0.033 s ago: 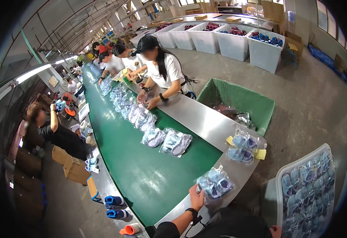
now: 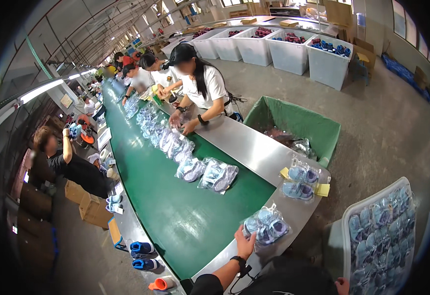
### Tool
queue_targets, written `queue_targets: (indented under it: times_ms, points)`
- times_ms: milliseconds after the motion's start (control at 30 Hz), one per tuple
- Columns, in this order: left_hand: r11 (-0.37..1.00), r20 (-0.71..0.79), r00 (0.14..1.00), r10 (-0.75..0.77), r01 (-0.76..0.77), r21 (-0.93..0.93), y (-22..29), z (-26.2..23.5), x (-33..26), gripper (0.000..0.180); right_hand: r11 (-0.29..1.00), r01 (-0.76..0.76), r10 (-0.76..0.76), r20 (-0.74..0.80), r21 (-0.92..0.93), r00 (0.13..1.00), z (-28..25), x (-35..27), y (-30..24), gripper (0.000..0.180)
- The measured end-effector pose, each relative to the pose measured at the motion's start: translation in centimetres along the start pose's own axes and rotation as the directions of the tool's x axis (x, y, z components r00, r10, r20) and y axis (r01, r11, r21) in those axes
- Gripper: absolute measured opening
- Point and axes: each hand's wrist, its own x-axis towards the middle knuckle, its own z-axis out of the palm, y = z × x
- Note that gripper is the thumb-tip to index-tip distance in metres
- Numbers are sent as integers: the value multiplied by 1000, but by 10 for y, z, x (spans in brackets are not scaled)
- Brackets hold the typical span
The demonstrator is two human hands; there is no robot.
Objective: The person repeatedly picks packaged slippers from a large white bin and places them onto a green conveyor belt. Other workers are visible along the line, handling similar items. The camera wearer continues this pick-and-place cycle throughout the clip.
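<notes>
A clear plastic bag holding light blue and purple baby shoes point(image 2: 266, 226) lies on the metal end of the table in front of me. My left hand point(image 2: 245, 244) is at its left edge, fingertips against the plastic, thumb and fingers apart. Low in the picture, beside a white bin point(image 2: 347, 241), a small part of my right hand point(image 2: 342, 286) shows; its fingers are mostly hidden. That bin holds several rows of bagged light blue shoes point(image 2: 382, 231). Another bagged pair point(image 2: 299, 183) rests on yellow paper at the table's corner.
A green conveyor belt point(image 2: 190, 216) carries several bagged shoes point(image 2: 218, 175). Beyond the metal tabletop point(image 2: 234, 137) stands a green bin point(image 2: 298, 110) with plastic scraps. Co-workers point(image 2: 200, 88) work along the belt. Dark blue shoes point(image 2: 143, 264) and an orange tape dispenser point(image 2: 162, 283) sit at left.
My left hand has shifted very slightly at the bag's edge, with the thumb and fingers a little wider apart. Nothing else visibly differs.
</notes>
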Motion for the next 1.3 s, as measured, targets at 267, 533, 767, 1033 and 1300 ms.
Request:
queue_targets:
  times_ms: [267,533,767,1033,1300]
  points:
    - [993,142,989,49,-64,101,6,39,18,116,983,-22,42,-108,182,993,-24,26,-40,34]
    - [693,611,770,-185,542,-474,73,62,5,86,944,101,-15,-265,313,964,-88,39,-147,31]
    - [553,848,525,71,687,-471,145,104,-33,94,850,334,-223,-295,409,929,-154,30,-248,29]
    - [737,908,405,107,581,-346,220,150,-94,107,783,379,-259,-296,493,920,-203,-2,-295,43]
    - [916,919,291,264,223,-334,267,209,-182,109,602,286,-181,-221,746,958,-226,-30,-238,58]
